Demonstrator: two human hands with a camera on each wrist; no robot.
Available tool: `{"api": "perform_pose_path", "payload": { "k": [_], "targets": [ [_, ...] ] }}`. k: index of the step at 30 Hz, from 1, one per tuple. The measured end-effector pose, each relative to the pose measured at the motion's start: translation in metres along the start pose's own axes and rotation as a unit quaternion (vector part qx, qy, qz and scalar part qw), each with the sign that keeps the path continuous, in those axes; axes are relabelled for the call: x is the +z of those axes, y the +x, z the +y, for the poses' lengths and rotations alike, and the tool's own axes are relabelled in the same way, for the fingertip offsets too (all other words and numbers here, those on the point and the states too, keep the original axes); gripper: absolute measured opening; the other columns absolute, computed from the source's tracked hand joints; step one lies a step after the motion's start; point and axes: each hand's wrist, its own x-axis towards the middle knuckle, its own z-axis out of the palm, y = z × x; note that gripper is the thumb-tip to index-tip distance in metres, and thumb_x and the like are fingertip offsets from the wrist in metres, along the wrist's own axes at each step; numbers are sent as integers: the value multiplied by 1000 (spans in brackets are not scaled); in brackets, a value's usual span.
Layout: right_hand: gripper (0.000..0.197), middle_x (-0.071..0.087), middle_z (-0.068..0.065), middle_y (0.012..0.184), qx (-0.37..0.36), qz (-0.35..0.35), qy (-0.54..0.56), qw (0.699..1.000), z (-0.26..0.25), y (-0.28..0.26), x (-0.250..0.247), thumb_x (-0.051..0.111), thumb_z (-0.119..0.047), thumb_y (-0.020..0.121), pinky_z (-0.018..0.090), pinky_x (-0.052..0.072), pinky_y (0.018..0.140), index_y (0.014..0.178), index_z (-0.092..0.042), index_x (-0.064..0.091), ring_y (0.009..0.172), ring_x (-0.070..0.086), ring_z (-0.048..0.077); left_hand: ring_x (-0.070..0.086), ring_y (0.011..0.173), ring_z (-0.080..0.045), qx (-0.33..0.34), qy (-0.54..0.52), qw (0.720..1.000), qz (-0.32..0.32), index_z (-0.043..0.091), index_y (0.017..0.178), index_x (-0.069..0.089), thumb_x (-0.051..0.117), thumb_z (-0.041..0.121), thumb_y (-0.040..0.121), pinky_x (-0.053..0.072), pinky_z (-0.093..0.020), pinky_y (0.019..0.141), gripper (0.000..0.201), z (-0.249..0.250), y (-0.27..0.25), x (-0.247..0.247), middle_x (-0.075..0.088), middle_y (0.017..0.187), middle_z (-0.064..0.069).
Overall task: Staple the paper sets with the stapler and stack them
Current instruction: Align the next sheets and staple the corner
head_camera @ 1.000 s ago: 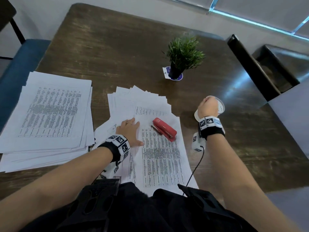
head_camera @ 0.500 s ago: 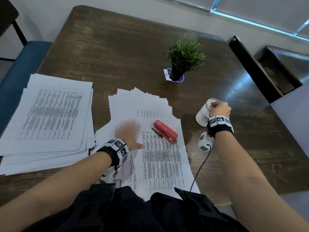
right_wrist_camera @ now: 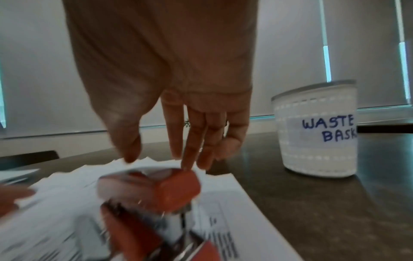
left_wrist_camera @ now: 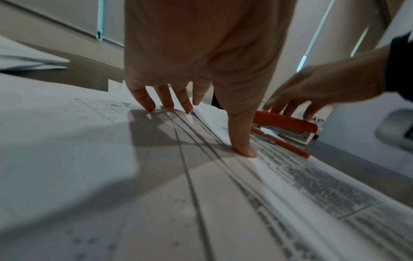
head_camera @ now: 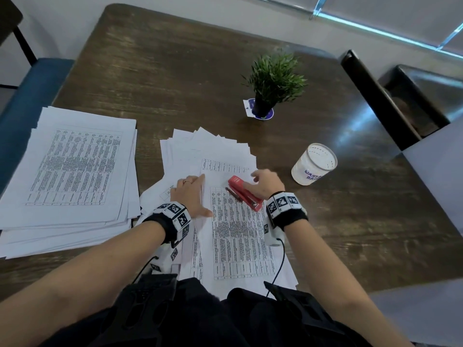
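Centrally, the left hand (head_camera: 191, 196) lies flat, fingers spread, pressing the fanned paper sets (head_camera: 233, 231) on the surface (head_camera: 175, 71). Right hand (head_camera: 265, 186), fingers extended, now touches the red stapler (head_camera: 244, 194), having released the waste cup (head_camera: 314, 164).

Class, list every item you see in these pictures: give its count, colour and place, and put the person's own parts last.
table: one, dark brown wood, under everything
paper stack: one, white, printed, left
fanned papers: one spread, white, centre
stapler: one, red, on the fanned papers
potted plant: one, green, far centre
cup: one, white, labelled "WASTE", right
chair: one, blue, far left
left hand: flat on the fanned papers
right hand: fingers extended over the stapler
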Motion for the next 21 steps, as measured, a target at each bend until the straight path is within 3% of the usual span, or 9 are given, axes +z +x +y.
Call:
{"api": "perform_pose_path", "payload": {
  "k": [4,8,12,13,16,18,21],
  "targets": [
    [39,71,3,104,-12,-36,-7,999,-3,-4,17,69,-46,82,31,52,81,109,-18,70,95,65,20,28,136,-31,-22,-64,998,17,22,149,23,91,41,54,34,-43,103,118,4,1,2,48,139,-11],
    [31,69,2,104,17,9,-21,1000,4,-9,15,71,-35,82,30,50,77,109,-22,69,95,64,22,37,131,-27,-22,-43,999,19,24,133,45,90,46,50,28,-43,107,96,2,6,4,55,130,-7],
    [27,67,8,105,112,76,-13,991,22,-7,8,65,-27,87,32,46,76,112,-16,66,97,64,29,46,128,-23,-11,-22,999,43,28,93,64,88,43,58,9,-52,118,45,4,2,2,67,107,2],
    [26,67,10,106,137,85,-5,987,28,-6,6,64,-25,88,34,48,78,112,-14,65,98,64,31,43,132,-22,-6,-30,999,44,30,89,66,87,40,61,4,-53,118,36,5,-1,2,68,102,6],
    [25,67,14,107,172,97,21,980,44,-3,3,60,-21,88,38,50,82,109,-9,63,100,63,35,28,143,-20,-2,-54,998,37,33,100,71,81,34,73,-7,-56,117,28,6,-5,5,70,97,15],
    [25,64,15,113,164,107,21,980,47,-2,2,58,-20,89,41,49,87,110,-7,62,104,60,36,25,144,-18,-1,-72,996,43,33,99,71,76,32,78,-9,-56,117,22,6,-5,7,69,91,17],
    [48,47,10,135,90,132,-19,987,44,-4,4,64,-31,89,50,40,100,132,-13,51,124,46,32,43,132,-16,3,-101,992,80,30,93,73,73,27,81,2,-52,118,13,3,-5,4,68,83,15]
  ]
}}
